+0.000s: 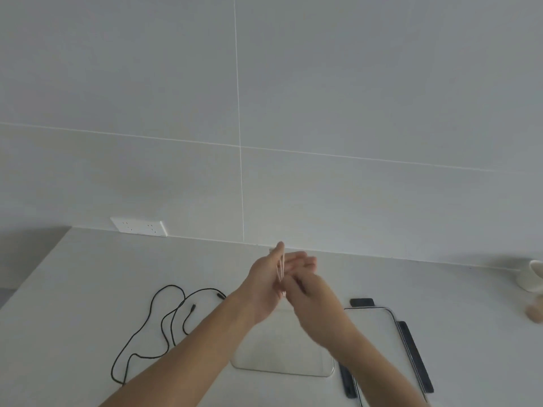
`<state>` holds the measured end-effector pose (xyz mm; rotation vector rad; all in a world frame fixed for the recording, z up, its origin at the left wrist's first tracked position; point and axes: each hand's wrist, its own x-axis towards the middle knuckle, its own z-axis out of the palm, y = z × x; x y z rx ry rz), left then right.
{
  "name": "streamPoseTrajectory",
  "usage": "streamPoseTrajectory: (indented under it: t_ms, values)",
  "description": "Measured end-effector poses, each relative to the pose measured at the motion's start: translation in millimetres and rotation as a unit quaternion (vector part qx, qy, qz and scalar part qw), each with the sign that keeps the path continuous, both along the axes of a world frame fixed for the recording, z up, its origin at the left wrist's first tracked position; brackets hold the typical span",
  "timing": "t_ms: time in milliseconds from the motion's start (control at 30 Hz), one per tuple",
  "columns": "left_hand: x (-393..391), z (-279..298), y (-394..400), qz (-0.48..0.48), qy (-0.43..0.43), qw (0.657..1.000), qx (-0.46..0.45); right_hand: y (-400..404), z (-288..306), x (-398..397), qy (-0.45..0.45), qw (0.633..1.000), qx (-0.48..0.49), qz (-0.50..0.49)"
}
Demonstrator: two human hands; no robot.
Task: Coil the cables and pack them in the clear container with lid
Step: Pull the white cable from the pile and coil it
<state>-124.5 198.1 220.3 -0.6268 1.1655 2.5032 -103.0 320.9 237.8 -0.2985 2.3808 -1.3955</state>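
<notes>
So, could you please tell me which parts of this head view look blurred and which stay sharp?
Head view: the right hand is smeared by motion; the white cable across the left hand is faint; the black cable and the wall socket stay fairly sharp.

Left of my arms: black cable [164, 321] on the table [73, 283].
Centre: clear container [282, 356], below my hands.
Right of it: lid [379, 336], just beside.
Behind: wall socket [139, 227].
Far right: white cup [531, 274].
</notes>
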Motion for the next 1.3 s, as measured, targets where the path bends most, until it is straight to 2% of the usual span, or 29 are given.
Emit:
streamPoseTrajectory:
  t_ms: [67,133,200,300,467,500,533,633,700,767,867,1033,1200,1300]
  values:
    - [-5.0,5.1,-4.4,0.046,0.001,0.998,0.046,3.4,-10.4,20.0,-0.075,0.993,-0.077,-0.038]
    - [-7.8,6.6,-8.3,0.059,0.012,0.994,0.091,10.1,-14.4,29.1,-0.161,0.965,-0.191,-0.083]
    - [-7.2,3.4,-9.1,0.036,0.029,0.989,0.14,18.5,-18.5,28.5,-0.244,0.911,-0.303,-0.135]
    - [-0.3,-0.9,-4.6,-0.018,0.05,0.979,0.198,27.8,-26.9,19.2,-0.342,0.807,-0.437,-0.203]
    - [5.9,-4.3,6.6,-0.072,0.073,0.961,0.256,33.4,-36.7,17.6,-0.404,0.691,-0.564,-0.202]
    - [6.8,-5.3,7.5,-0.079,0.076,0.96,0.258,33.2,-37.1,18.2,-0.41,0.683,-0.572,-0.198]
    - [7.6,-6.5,7.8,-0.083,0.077,0.96,0.256,32.2,-36.7,18.8,-0.407,0.691,-0.563,-0.199]
    - [8.4,-11.6,6.7,-0.095,0.081,0.969,0.214,28.1,-31.9,20.8,-0.338,0.793,-0.46,-0.214]
    - [8.6,-14.5,6.3,-0.099,0.081,0.975,0.18,28.2,-30.2,21.6,-0.297,0.826,-0.431,-0.209]
    - [8.7,-14.3,8.6,-0.096,0.073,0.984,0.134,28.0,-28.4,23.2,-0.282,0.834,-0.429,-0.203]
    - [7.7,-10.9,12.8,-0.082,0.048,0.995,0.044,23.6,-30.3,23.7,-0.252,0.834,-0.42,-0.254]
    - [9.0,0.9,22.6,-0.113,0.014,0.989,-0.093,15.8,-38.8,25.7,-0.209,0.852,-0.362,-0.315]
    - [10.7,8.3,32.9,-0.112,0.021,0.955,-0.273,9.0,-43.1,20.3,-0.203,0.858,-0.317,-0.35]
    - [12.8,8.3,35.8,-0.102,0.032,0.936,-0.335,10.7,-43.5,14.8,-0.205,0.858,-0.307,-0.357]
